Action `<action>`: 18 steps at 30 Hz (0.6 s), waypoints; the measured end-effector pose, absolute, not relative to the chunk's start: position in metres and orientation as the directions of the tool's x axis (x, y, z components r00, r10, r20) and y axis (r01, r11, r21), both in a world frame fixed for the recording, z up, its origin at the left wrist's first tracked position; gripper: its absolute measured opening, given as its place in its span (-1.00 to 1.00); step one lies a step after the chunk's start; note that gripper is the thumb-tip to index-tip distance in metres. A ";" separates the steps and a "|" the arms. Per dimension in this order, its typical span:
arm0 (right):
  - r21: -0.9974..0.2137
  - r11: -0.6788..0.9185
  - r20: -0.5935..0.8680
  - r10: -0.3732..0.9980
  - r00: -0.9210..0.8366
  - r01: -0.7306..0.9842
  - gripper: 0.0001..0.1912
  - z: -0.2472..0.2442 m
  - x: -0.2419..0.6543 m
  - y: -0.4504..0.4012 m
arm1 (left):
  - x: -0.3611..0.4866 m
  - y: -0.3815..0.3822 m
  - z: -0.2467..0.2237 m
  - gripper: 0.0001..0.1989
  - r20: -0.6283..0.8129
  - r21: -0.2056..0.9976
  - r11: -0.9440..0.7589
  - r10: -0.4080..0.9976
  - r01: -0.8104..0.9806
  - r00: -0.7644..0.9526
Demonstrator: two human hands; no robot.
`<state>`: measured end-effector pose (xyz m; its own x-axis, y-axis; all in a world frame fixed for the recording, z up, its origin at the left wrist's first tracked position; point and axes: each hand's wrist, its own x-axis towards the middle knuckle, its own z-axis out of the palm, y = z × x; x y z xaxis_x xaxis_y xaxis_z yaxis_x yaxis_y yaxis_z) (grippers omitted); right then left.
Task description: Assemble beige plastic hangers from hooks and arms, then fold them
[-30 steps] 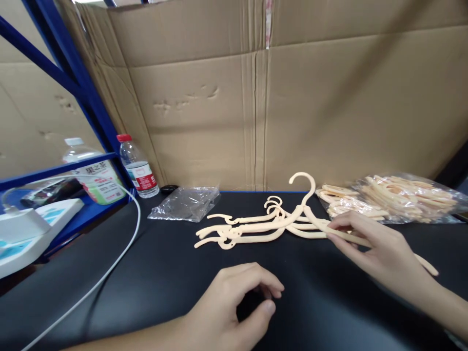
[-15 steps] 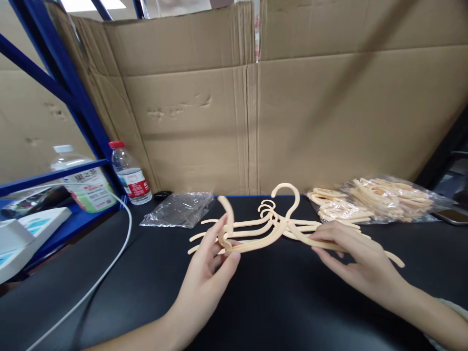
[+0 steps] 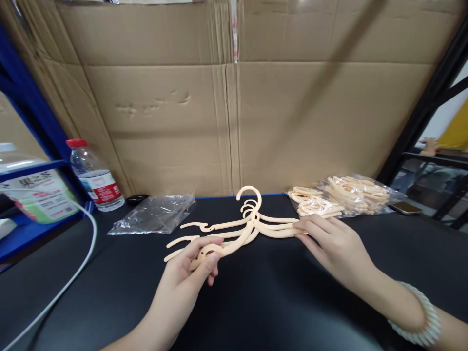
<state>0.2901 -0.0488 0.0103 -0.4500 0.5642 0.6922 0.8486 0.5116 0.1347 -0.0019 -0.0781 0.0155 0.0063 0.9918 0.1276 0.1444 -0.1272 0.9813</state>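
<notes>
A left hand (image 3: 185, 268) and a right hand (image 3: 334, 243) hold a cream plastic clothes hanger (image 3: 239, 241) over a black tabletop (image 3: 278, 302).
The right hand hides the hanger's far end; similar cream hangers (image 3: 230, 224) overlap behind it, and a clear labelled jug (image 3: 44, 195) is cut off at left. Tabletop spreads nearer the viewer; a brown cardboard wall (image 3: 164, 122) bounds the back. Left thumb and fingers pinch the hanger's loop; the right's close around its other arm.
</notes>
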 end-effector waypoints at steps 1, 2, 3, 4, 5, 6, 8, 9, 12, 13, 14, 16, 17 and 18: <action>0.148 0.479 0.691 0.576 -0.437 0.865 -0.84 0.009 0.290 -0.049 | 0.000 -0.079 0.016 -0.66 0.126 0.985 -0.123 0.992 0.118 -0.020; 0.158 0.454 0.693 0.582 -0.426 0.877 -0.82 0.008 0.290 -0.049 | 0.001 -0.081 0.017 -0.67 0.123 0.988 -0.118 0.991 0.098 -0.048; 0.162 0.436 0.697 0.584 -0.415 0.885 -0.81 0.007 0.289 -0.049 | 0.002 -0.082 0.018 -0.68 0.116 0.991 -0.110 0.991 0.082 -0.072; 0.162 0.423 0.706 0.582 -0.404 0.892 -0.80 0.007 0.288 -0.050 | 0.004 -0.082 0.019 -0.68 0.107 0.992 -0.101 0.990 0.070 -0.088; 0.158 0.414 0.718 0.575 -0.392 0.897 -0.79 0.006 0.287 -0.050 | 0.004 -0.083 0.020 -0.68 0.098 0.994 -0.092 0.990 0.061 -0.100; 0.150 0.409 0.731 0.567 -0.380 0.900 -0.79 0.006 0.286 -0.050 | 0.004 -0.083 0.021 -0.68 0.091 0.995 -0.086 0.990 0.053 -0.109; 0.106 0.432 0.759 0.546 -0.353 0.896 -0.79 0.007 0.284 -0.050 | 0.004 -0.082 0.021 -0.67 0.080 0.996 -0.076 0.991 0.037 -0.111; 0.066 0.463 0.774 0.535 -0.338 0.884 -0.79 0.007 0.283 -0.050 | 0.004 -0.081 0.021 -0.67 0.075 0.997 -0.073 0.991 0.029 -0.107; -0.125 0.597 0.803 0.530 -0.273 0.792 -0.80 0.008 0.281 -0.050 | 0.003 -0.080 0.022 -0.67 0.075 0.997 -0.073 0.991 0.022 -0.110; -0.209 0.637 0.800 0.548 -0.245 0.741 -0.79 0.008 0.281 -0.049 | 0.003 -0.080 0.022 -0.66 0.079 0.997 -0.077 0.990 0.023 -0.117; -0.307 0.668 0.783 0.582 -0.219 0.678 -0.75 0.008 0.281 -0.048 | 0.003 -0.080 0.022 -0.65 0.082 0.997 -0.080 0.989 0.025 -0.125; -0.528 0.680 0.706 0.685 -0.182 0.509 -0.68 0.008 0.280 -0.047 | 0.004 -0.081 0.024 -0.63 0.072 0.997 -0.071 0.988 0.012 -0.140; -0.634 0.653 0.649 0.740 -0.174 0.414 -0.67 0.009 0.280 -0.046 | 0.005 -0.081 0.025 -0.62 0.058 0.998 -0.059 0.987 -0.004 -0.147; -0.722 0.608 0.587 0.791 -0.174 0.331 -0.69 0.009 0.280 -0.045 | 0.006 -0.081 0.026 -0.60 0.041 0.999 -0.045 0.987 -0.026 -0.157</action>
<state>0.2805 -0.0452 0.0093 -0.1736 0.7907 0.5870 0.3305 0.6083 -0.7216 0.0057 -0.0812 0.0260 -0.1575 0.9867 0.0406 -0.0258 -0.0452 0.9986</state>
